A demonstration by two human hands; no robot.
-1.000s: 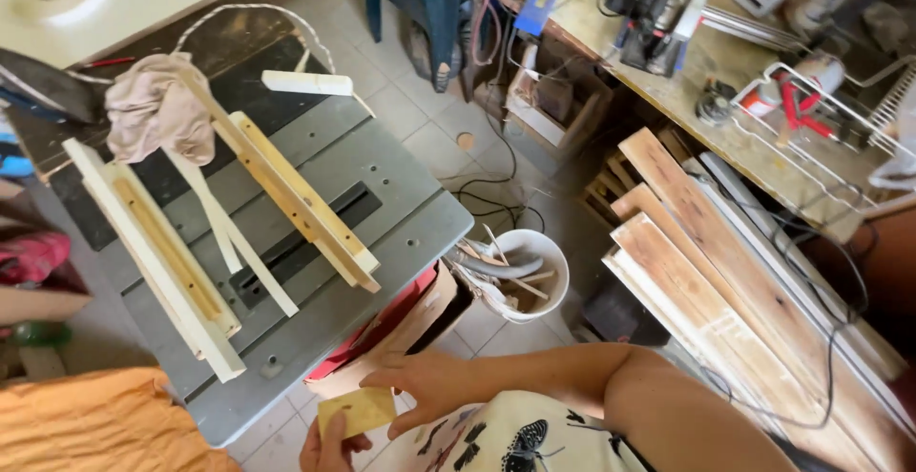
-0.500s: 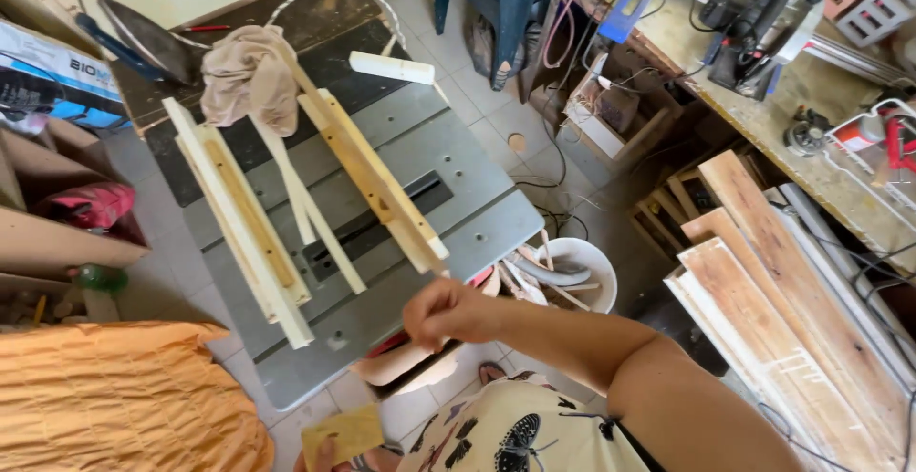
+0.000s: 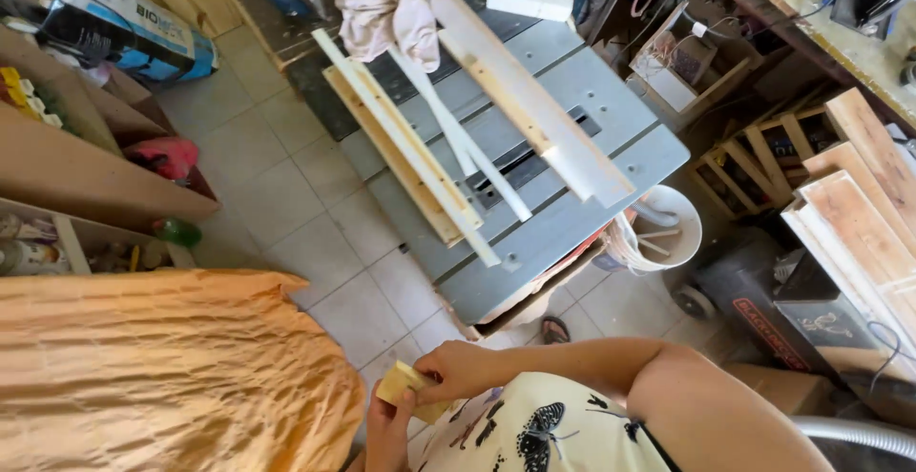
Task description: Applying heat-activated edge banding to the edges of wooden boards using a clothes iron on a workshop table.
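A person in a workshop holds a small tan block [image 3: 410,391], likely a sanding pad or folded abrasive sheet, close to the body at the near edge of the scene; the right hand [image 3: 468,369] pinches its upper corner with fingers closed on it, while the left hand [image 3: 389,432] grips it from below, fingers wrapped around its lower edge; both hands are clamped on the same piece. Judging by the hold, the work goes best if the block is kept flat between the two hands and gripped squarely, so it neither creases nor slips.

Just beyond, a grey table saw [image 3: 611,162] stands on the tiled floor; across its top lie wood pieces, counted as one broad board [image 3: 534,100] on the right, one pale plank [image 3: 405,162] on the left, and two thin white strips [image 3: 477,162] between them; one crumpled cloth [image 3: 382,4] rests at the far end, and one small white block [image 3: 530,2] lies beside it. One white bucket [image 3: 668,233] of offcuts sits right of the saw; several boards [image 3: 859,214] are stacked at far right; one orange sheet [image 3: 162,367] fills the near left.
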